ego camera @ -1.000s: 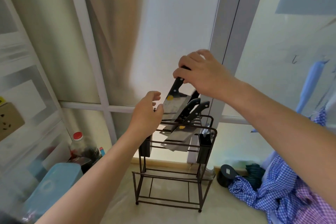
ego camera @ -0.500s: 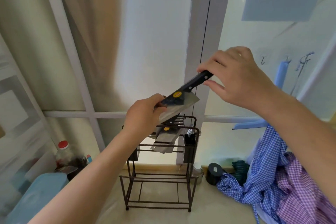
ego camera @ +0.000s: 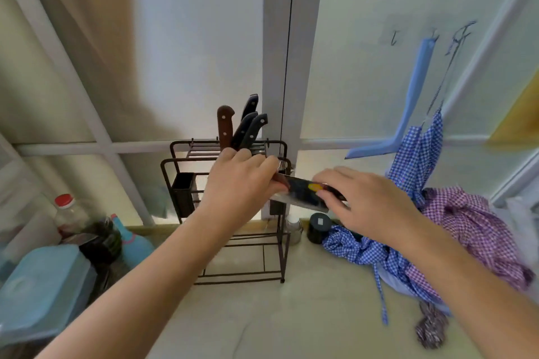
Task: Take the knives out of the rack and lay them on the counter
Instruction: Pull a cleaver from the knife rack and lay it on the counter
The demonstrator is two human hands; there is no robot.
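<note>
A dark wire knife rack (ego camera: 186, 151) stands on the pale counter (ego camera: 306, 315) against the window wall. Sticking up from its top are one brown handle (ego camera: 225, 125) and three black knife handles (ego camera: 251, 125). A cleaver (ego camera: 303, 194) with a yellow sticker is held level in front of the rack's right side, above the counter. My left hand (ego camera: 242, 183) pinches its blade end. My right hand (ego camera: 370, 201) grips its handle end, which is hidden under the fingers.
A heap of blue and purple checked cloth (ego camera: 455, 230) covers the counter at the right. A small black jar (ego camera: 319, 227) and a small bottle (ego camera: 293, 227) stand beside the rack. At the left are a red-capped bottle (ego camera: 68, 213) and a light blue container (ego camera: 43, 288).
The cleaver has come out of the rack and dropped from a raised, tilted pose to level and lower, to the right. Both hands moved down with it.
</note>
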